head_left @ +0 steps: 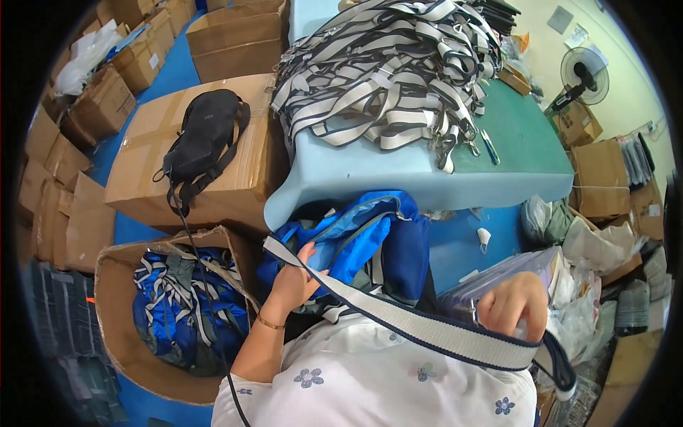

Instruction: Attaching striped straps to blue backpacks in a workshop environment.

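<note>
A grey-white webbing strap (420, 324) with dark blue edges stretches across my front. Toward its left end, my left hand (294, 283) has its fingers closed around it, partly hidden by the webbing. At the other side my right hand (516, 306) is curled into a fist at the strap's doubled end, where a small metal piece shows by the fingers. Beneath and beyond my left hand, a blue and grey bag (370, 235) lies on my lap, its zipped opening spread and its light-blue lining showing.
A heap of similar straps (384, 78) covers much of the table (356, 167), with small snips (489, 146) beside it. To the left, a carton (117, 306) holds blue bags; a black bag (206, 135) lies on another carton. Plastic-wrapped goods (583, 306) crowd the right.
</note>
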`<act>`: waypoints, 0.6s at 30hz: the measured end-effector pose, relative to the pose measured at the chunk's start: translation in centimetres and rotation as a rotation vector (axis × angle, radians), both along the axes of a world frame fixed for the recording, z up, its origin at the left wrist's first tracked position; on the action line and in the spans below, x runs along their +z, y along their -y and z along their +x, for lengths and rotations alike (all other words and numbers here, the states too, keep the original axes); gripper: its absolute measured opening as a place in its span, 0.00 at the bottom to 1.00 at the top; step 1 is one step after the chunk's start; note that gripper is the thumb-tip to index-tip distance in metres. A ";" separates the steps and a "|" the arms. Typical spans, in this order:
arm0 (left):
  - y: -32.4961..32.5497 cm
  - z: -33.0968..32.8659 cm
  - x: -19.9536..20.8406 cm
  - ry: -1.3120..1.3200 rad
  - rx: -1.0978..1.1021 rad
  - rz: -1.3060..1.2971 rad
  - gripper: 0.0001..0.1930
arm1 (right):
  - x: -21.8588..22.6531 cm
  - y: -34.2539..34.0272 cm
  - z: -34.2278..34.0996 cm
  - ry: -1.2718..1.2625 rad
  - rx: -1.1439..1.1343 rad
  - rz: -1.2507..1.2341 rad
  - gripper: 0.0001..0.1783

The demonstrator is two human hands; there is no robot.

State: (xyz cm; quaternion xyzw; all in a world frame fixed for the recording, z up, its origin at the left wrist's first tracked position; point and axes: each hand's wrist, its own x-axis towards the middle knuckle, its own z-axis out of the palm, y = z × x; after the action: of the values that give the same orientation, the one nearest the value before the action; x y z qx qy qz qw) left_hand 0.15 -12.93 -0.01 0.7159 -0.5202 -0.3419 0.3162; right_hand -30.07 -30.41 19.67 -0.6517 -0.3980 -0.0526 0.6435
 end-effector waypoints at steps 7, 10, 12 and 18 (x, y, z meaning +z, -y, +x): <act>-0.8 2.3 -1.6 -0.891 -0.157 -0.116 0.54 | -2.1 4.0 0.5 -0.243 -0.504 -0.323 0.13; -1.3 3.0 -1.7 -1.255 0.060 -0.004 0.33 | -2.5 5.5 1.4 -0.364 -0.696 -0.426 0.12; -1.0 2.0 -1.4 -1.323 0.141 -0.020 0.31 | -3.2 5.7 2.5 -0.395 -0.769 -0.468 0.16; -1.5 0.1 -3.3 -1.241 0.240 -0.230 0.26 | -4.7 4.8 7.7 -0.327 -0.951 -0.660 0.24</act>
State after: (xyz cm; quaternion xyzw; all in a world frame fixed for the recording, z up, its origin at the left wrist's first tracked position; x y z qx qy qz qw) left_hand 0.21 -11.47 -3.35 0.3999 -0.1900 -0.5968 0.6692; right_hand -22.37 -35.17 14.99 -0.9233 0.0460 -0.1074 0.3660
